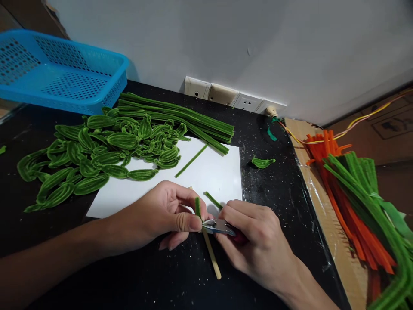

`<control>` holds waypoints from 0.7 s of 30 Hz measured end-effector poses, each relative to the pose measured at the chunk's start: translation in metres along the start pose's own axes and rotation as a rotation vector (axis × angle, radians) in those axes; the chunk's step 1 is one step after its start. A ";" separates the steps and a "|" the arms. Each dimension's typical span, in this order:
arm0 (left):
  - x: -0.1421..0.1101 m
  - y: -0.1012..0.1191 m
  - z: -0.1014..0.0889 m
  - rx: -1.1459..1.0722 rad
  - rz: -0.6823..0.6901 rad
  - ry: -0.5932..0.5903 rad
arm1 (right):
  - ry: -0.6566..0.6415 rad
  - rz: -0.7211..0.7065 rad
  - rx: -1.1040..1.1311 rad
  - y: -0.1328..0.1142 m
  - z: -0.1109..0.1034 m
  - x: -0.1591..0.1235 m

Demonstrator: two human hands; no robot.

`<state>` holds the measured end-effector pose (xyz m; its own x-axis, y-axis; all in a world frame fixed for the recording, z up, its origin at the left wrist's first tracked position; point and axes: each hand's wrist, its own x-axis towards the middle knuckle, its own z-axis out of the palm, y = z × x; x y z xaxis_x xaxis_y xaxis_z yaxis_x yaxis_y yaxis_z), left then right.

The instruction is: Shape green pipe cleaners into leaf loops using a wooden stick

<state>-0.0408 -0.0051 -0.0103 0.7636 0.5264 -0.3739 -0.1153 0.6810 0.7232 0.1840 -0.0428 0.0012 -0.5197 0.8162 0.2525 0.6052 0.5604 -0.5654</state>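
My left hand (174, 211) pinches a short piece of green pipe cleaner (198, 207) between thumb and fingers; its end stands up above the thumb. My right hand (254, 241) is closed around pliers (222, 227) with a dark red handle, mostly hidden by the fingers. The metal jaws meet the piece at my left fingertips. Under the hands runs a thin wooden stick (211, 254), partly hidden. Another short green pipe cleaner (213, 200) shows just beyond my right hand. A longer one (191, 161) rests on the white sheet (222, 172).
Looped green leaf shapes (87, 168) are heaped at left, beside a bundle of green pipe cleaners (180, 118). A blue basket (124, 71) stands behind. A lone leaf (263, 162) lies right. Orange strips (358, 228) and green bundles (364, 185) rest on cardboard near wall sockets (248, 102).
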 end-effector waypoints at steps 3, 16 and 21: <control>0.001 -0.003 0.001 -0.007 0.024 0.021 | 0.019 -0.012 0.011 0.002 0.003 0.000; -0.001 0.001 0.007 0.013 -0.018 -0.010 | 0.009 -0.059 0.018 0.006 0.004 -0.001; -0.001 -0.001 0.003 -0.017 -0.068 -0.081 | 0.024 -0.098 0.005 0.006 0.006 -0.004</control>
<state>-0.0401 -0.0077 -0.0087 0.8187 0.4364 -0.3731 -0.0718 0.7226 0.6876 0.1860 -0.0435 -0.0082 -0.5612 0.7609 0.3257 0.5492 0.6367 -0.5413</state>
